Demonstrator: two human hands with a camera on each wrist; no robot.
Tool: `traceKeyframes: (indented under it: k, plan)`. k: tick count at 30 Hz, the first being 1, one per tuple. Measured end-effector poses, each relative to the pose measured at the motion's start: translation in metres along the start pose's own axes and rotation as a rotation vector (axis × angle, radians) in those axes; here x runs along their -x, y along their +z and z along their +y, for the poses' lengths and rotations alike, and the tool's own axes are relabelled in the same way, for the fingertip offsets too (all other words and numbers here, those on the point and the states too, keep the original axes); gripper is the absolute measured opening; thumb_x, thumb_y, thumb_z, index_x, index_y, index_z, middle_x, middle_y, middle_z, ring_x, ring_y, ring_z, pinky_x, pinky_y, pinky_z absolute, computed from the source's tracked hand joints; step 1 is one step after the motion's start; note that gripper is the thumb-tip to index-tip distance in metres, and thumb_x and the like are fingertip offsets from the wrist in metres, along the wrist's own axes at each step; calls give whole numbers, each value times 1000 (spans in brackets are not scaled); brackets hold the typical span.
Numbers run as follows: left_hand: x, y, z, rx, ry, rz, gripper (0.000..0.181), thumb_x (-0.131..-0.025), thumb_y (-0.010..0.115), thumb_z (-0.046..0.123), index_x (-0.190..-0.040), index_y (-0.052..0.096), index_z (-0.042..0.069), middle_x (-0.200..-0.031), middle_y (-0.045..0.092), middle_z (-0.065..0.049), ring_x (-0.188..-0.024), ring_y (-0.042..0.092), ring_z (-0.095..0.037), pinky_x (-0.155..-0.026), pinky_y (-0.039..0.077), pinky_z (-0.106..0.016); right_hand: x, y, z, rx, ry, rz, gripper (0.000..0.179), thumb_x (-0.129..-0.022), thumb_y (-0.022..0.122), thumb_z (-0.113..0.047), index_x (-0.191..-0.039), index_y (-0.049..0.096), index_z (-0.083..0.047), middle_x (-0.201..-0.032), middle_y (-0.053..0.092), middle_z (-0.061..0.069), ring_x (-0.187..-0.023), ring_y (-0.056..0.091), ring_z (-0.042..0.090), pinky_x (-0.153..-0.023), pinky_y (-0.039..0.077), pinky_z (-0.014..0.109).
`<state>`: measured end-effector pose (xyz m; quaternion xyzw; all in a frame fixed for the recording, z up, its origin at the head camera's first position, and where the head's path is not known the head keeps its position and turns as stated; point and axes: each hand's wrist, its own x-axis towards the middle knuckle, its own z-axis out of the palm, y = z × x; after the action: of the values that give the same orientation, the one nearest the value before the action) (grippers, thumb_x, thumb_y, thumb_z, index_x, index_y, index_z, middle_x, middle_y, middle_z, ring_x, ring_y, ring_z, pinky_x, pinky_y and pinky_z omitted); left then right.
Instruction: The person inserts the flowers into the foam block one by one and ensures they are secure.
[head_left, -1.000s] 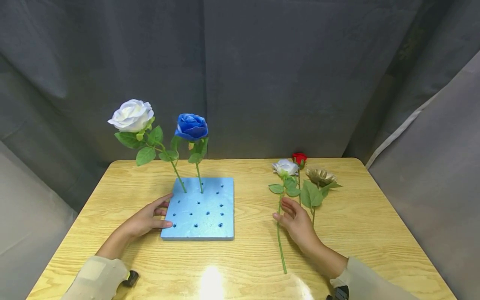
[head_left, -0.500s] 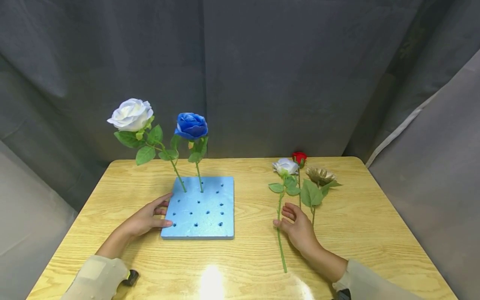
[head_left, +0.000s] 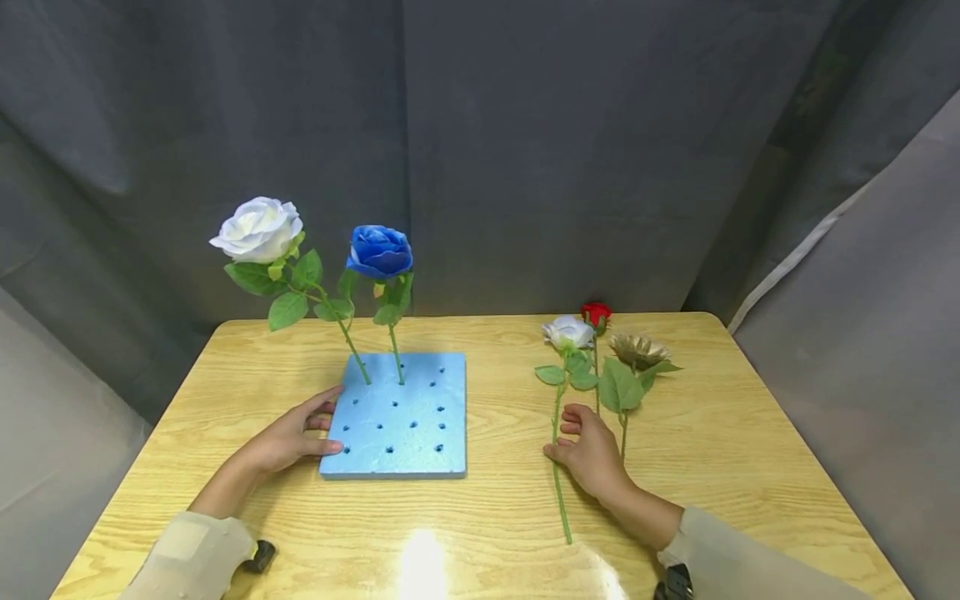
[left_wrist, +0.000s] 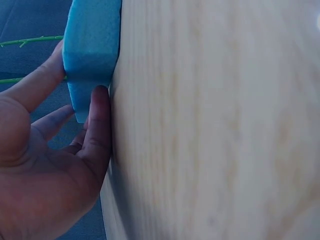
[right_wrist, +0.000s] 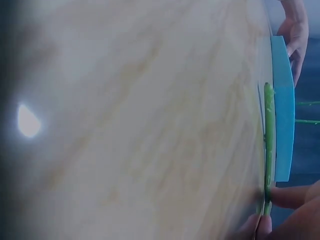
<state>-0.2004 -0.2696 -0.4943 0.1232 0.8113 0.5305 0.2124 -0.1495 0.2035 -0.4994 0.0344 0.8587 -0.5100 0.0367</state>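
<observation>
A blue foam board (head_left: 416,392) with rows of holes lies on the table. Two artificial roses stand in it: a large white rose (head_left: 258,232), leaning left, and a blue rose (head_left: 380,252). My left hand (head_left: 288,437) holds the board's left edge, thumb over the top face; in the left wrist view, a finger touches its side (left_wrist: 92,62) close to the table. On the right, my right hand (head_left: 596,458) pinches the stem of a smaller white rose (head_left: 568,332) lying on the table. The right wrist view shows thumb and finger at the green stem (right_wrist: 269,135).
Beyond my right hand lie a red rose (head_left: 596,315) and a gold flower (head_left: 637,351) with broad leaves, close beside the white one. The wooden table (head_left: 502,500) ends at a grey curtain (head_left: 555,158) behind.
My right hand has slid a little toward me along the smaller white rose's stem, and its fingers have closed on it. My left hand stays at the foam board.
</observation>
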Motion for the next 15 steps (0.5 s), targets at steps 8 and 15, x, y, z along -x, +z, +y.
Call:
traceKeyframes:
  k: [8,15]
  plan:
    - [1,0,0,-25,5,3,101,-90,82,15,-164,16,0,-154,31,-32,-132,42,-44,-88,53,-29,-3,-1,-3,112,-8,5,63,-86,70,5,-144,45,10,-139,54,25,-117,58,35,-88,57,40]
    - [1,0,1,-20,10,-4,101,-90,82,14,-164,15,1,-154,30,-32,-132,41,-45,-88,54,-30,-3,-3,-4,156,3,4,60,-83,66,5,-141,52,6,-130,58,22,-110,57,31,-76,51,34]
